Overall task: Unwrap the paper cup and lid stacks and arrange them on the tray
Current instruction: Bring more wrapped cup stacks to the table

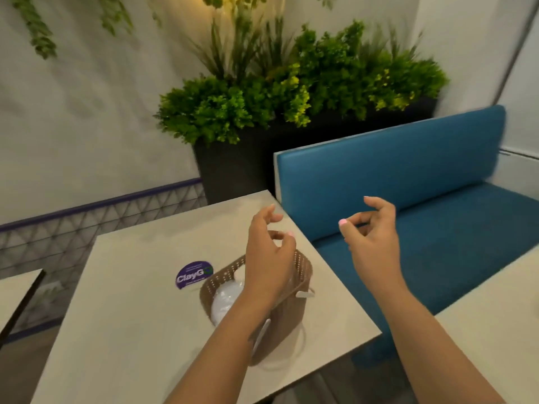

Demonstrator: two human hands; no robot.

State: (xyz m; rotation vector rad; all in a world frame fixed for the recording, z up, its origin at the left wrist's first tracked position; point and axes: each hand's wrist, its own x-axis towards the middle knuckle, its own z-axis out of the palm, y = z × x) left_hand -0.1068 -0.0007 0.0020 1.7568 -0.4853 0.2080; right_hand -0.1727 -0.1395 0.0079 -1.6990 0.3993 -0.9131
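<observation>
Head view looks down on a pale tabletop (131, 316) where a brown perforated tray (303, 269), more like a small basket, stands near the right edge. White wrapped stacks (226, 298), apparently the cups or lids in clear film, lie inside it, partly hidden by the forearm. Both hands hang in the air and hold nothing. The left hand (268, 246) hovers over the tray with fingers loosely curled. The right hand (376, 237) floats beyond the tabletop edge, above the blue bench (408, 170), thumb and forefinger nearly meeting but with nothing visible between them. A purple sticker (194, 274) lies just beside the tray. The wrapping looks not yet removed. The main risk I see is the tray's place: a tug on the film could drag the light tray off the near edge, or spill loose cups onto the bench.
</observation>
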